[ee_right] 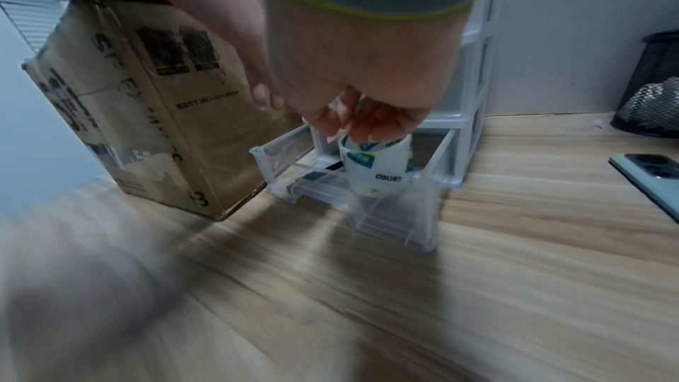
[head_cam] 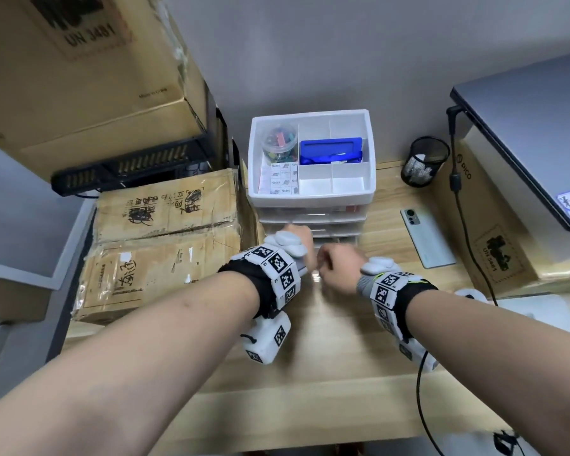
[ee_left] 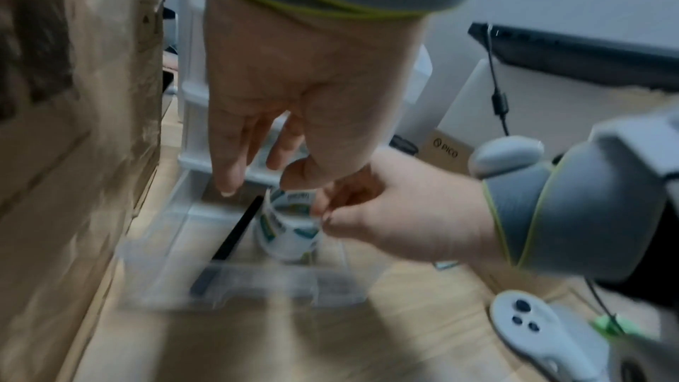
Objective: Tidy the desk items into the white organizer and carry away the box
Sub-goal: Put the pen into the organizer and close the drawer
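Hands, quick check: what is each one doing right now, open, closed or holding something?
Left hand: open, fingers straight over the pulled-out clear drawer, holding nothing.
Right hand: closed, fingers pinching the top of the white tape roll in the drawer.

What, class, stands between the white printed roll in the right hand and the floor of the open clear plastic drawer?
Nothing visible. The right hand holds the white printed roll directly over the open clear plastic drawer. A black strip lies to the roll's left; the left hand hovers alongside.
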Action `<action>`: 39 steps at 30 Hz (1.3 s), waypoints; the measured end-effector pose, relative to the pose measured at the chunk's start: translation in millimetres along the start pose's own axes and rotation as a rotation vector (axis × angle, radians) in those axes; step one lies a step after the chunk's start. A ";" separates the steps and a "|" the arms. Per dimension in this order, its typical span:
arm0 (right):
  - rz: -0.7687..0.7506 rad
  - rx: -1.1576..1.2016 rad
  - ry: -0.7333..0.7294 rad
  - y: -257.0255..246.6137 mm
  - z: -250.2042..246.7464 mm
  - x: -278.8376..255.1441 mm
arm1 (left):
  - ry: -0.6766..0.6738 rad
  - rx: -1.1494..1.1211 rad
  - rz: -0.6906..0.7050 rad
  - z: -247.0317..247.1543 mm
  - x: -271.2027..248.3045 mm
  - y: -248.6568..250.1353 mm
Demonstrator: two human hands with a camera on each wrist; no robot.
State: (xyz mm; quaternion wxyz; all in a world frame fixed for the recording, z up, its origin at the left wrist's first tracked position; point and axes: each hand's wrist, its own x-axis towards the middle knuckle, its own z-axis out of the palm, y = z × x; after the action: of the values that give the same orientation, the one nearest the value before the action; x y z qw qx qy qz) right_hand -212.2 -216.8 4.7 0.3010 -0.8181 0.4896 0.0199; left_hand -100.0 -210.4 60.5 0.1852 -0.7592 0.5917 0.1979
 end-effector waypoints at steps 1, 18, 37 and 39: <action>-0.003 0.024 -0.045 -3.7 -0.8 -2.7 | 0.059 0.016 -0.020 -12.9 -7.2 -2.6; 0.273 0.048 -0.376 -20.6 49.7 2.0 | 0.364 -0.259 -0.234 -98.1 -7.5 -92.7; 0.281 0.089 -0.148 -22.7 32.6 47.4 | 0.378 -0.246 -0.157 -88.7 4.8 -87.5; 0.336 0.146 -0.131 -21.0 34.9 48.5 | 0.371 -0.307 -0.166 -89.3 6.3 -87.2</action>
State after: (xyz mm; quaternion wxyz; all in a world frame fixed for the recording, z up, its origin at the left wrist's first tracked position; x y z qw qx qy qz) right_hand -160.8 -230.1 -29.8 0.3830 -0.6978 0.5989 0.0875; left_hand -6.6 -241.5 137.5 -0.0285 -0.8477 0.5143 0.1269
